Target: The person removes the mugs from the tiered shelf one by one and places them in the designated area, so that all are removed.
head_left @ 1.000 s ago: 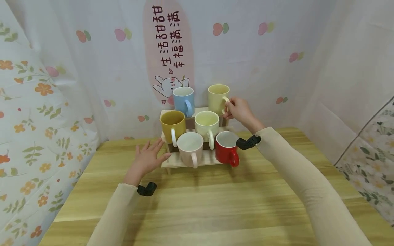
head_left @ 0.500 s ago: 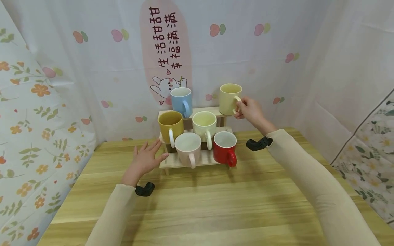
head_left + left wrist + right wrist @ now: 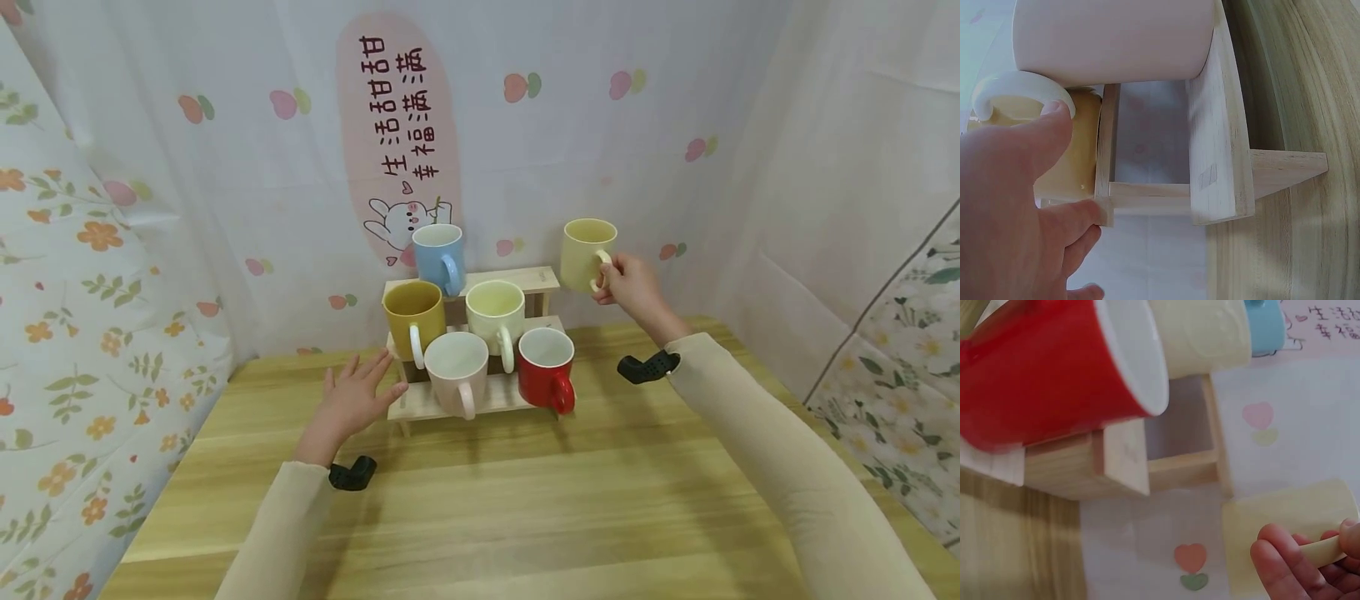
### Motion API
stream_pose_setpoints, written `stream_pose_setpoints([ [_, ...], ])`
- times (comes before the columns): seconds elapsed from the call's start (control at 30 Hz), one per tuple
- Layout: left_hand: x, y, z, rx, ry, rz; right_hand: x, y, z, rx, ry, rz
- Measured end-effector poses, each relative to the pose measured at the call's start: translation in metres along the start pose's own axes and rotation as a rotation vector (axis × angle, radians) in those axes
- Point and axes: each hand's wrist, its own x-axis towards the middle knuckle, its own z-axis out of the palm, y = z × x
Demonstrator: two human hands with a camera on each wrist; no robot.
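My right hand pinches the handle of a pale yellow mug. The mug hangs in the air just right of the top step of a wooden stepped rack. With fingers spread, my left hand touches the left end of the rack's middle step, beside a mustard mug. In the left wrist view its thumb lies by that mug's white handle. A blue mug stands on the top step. A light green mug shares the middle step.
On the bottom step stand a pale pink mug and a red mug. The rack rests at the back of a wooden table. A printed cloth hangs close behind it.
My right hand has lifted the pale yellow mug off the top step and carried it right, past the rack's end. The left hand stays at the rack. The head view has tilted slightly.
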Motion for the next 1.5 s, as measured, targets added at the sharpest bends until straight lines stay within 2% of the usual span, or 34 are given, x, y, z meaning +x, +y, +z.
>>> stream_pose_setpoints([
  [0.23,-0.004,-0.004,0.004,-0.009,0.010,-0.007,0.000,0.029,0.007,0.015,-0.035,0.012],
  [0.5,-0.001,-0.002,0.004,-0.026,0.018,0.006,-0.004,0.061,0.017,0.065,-0.046,0.020],
  [0.77,-0.003,-0.003,0.008,-0.032,0.004,-0.003,-0.005,0.087,0.032,0.064,-0.103,0.082],
  [1.07,-0.003,-0.004,0.008,-0.016,0.047,0.010,0.001,0.105,0.047,0.106,-0.124,0.102],
  [1.5,0.002,-0.004,0.005,-0.040,0.028,-0.006,0.001,0.121,0.060,0.169,-0.139,0.086],
])
